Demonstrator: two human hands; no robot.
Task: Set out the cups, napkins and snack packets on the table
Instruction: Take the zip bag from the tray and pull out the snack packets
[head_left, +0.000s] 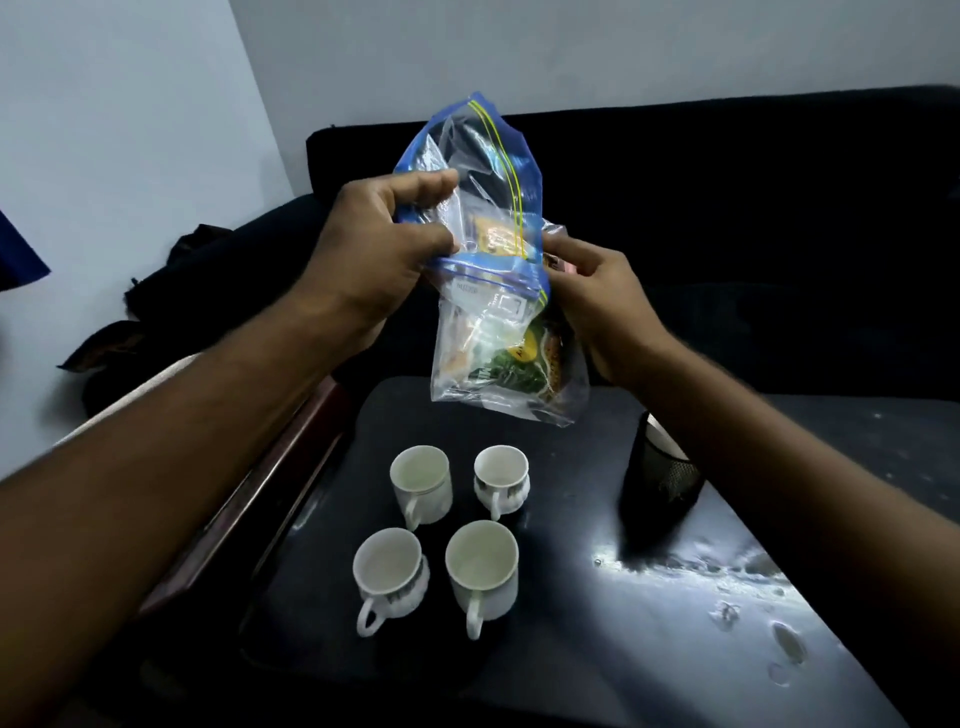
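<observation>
Four white cups (439, 535) stand nearest me on the dark table (675, 623), set two by two with their handles toward me and nothing visible inside. Just right of them I see a black mesh holder (660, 483), partly hidden by my right forearm. Above the far cups I hold a clear zip bag (498, 291) with a blue seal strip, lifted off the table. My left hand (374, 254) has its fingers and thumb pinched closed on the bag's upper left edge. My right hand (597, 296) is closed on the right edge near the seal. Snack packets (524, 358), green, yellow and orange, sit low inside the bag. Behind it all is a black sofa (727, 208) against a pale wall (130, 130).
</observation>
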